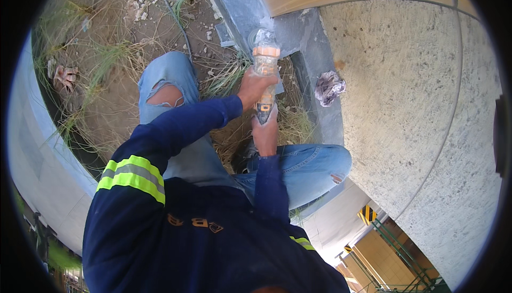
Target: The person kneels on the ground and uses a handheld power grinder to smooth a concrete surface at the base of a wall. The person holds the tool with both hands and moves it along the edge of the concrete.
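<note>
A dusty orange and grey angle grinder [265, 65] points away from me, its head up against the grey stone edging [290, 31]. My left hand [255, 87] is closed round the middle of its body. Behind it, my right hand [265, 132] grips the rear end of the tool. The round disc [252, 38] shows faintly at the left side of the head, close to the stone. Pale dust coats the tool and part of my right hand.
A crumpled cloth or paper [329, 88] lies on the stone edging to the right. A dark cable [176, 18] crosses the dirt with dry grass and stone chips. Another cable [457, 79] runs over the rough concrete [394, 101]. My bent knees flank the tool.
</note>
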Demonstrator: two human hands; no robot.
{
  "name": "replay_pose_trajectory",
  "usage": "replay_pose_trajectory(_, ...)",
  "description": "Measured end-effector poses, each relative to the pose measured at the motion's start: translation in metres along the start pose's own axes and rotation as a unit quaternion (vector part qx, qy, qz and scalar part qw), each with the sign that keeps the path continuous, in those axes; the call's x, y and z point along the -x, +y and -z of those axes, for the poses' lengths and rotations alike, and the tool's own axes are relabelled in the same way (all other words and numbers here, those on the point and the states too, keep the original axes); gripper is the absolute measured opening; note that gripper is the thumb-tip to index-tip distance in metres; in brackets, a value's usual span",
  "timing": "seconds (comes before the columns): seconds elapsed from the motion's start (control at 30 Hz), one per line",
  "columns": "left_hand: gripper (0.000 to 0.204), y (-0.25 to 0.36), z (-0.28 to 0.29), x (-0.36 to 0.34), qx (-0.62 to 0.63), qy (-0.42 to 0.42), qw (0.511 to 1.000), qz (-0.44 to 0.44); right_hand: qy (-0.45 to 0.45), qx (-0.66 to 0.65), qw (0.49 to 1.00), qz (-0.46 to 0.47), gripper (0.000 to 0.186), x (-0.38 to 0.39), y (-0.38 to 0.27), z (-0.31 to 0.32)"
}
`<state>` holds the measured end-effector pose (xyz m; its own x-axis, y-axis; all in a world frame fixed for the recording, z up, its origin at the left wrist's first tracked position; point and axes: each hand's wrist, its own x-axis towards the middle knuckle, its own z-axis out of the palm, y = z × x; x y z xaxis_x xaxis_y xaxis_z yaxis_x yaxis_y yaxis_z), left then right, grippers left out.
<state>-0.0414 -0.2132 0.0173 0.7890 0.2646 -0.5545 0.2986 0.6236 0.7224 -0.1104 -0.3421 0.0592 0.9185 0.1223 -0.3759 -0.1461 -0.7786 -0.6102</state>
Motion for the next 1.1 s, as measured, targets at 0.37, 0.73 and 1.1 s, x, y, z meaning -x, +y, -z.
replay_pose_trajectory(0.37,0.036,0.002,0.004,-0.007,0.001,-0.028,0.999,0.018,0.003,0.005,1.0,-0.021,0.078,-0.005,-0.008,-0.003)
replay_pose_trajectory(0.73,0.039,-0.002,0.01,-0.017,0.024,-0.027,0.999,-0.006,-0.005,0.012,1.0,0.003,0.078,-0.012,-0.008,-0.005)
replay_pose_trajectory(1.1,0.036,0.004,0.014,-0.02,0.003,-0.01,1.0,-0.019,-0.007,0.044,0.999,0.009,0.08,-0.018,-0.017,-0.007)
